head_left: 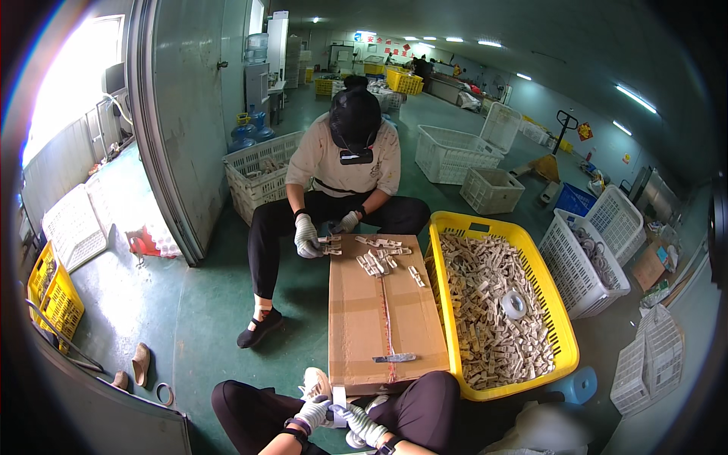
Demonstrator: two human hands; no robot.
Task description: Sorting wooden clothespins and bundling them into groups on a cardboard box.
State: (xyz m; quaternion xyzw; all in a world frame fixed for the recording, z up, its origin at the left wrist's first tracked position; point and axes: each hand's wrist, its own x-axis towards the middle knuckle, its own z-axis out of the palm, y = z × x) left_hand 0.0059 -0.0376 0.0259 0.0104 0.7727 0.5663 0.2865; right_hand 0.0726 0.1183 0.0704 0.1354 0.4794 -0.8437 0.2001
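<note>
Both my hands wear striped grey-white gloves and are drawn together above my lap, at the near edge of a cardboard box. My left hand is closed, fingers curled in beside a narrow pale piece. Close on its other side is my right hand, fingers bent inward. Both seem to grip something small, too hidden to name. On the box lie a flat metal blade-like tool and several beige clip-like parts. A co-worker's gloved hand holds similar parts at the box's far left corner.
Right of the box stands a yellow crate full of clip-like parts, with a white tape roll on top. A blue stool sits beside it. White crates stand behind; a door is at left, slippers on the floor.
</note>
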